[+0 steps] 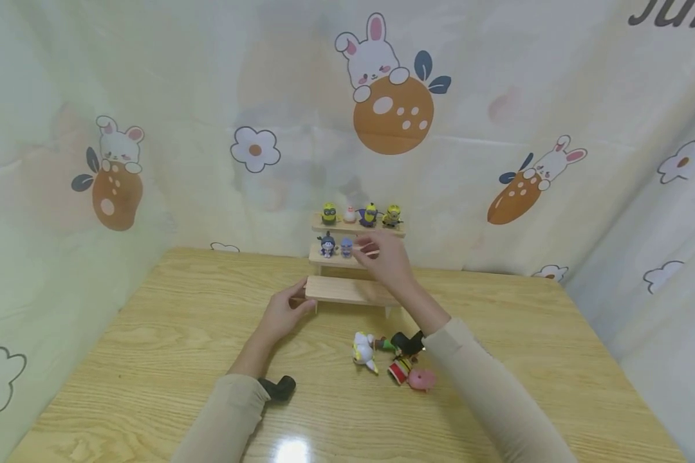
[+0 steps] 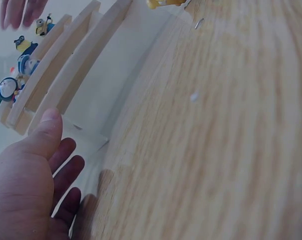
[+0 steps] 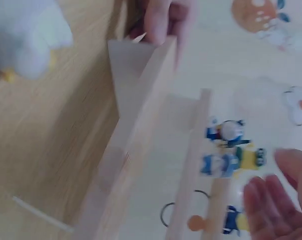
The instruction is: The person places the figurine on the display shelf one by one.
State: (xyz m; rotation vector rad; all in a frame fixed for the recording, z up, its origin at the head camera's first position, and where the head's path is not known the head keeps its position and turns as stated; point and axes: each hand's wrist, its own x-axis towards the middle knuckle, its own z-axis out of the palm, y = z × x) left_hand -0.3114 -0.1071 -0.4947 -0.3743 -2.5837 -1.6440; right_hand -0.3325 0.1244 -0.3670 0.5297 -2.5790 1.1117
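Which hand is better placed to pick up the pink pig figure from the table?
Probably the right hand: the pink pig figure lies under its forearm, while the left hand holds the wooden stepped shelf.

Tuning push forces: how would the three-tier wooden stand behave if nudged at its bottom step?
The wooden stand looks like thin pale wood, so probably stiff and light; it may slide on the glossy table. The left hand touches its left end, likely bracing it. The small figures on the top step would probably topple first.
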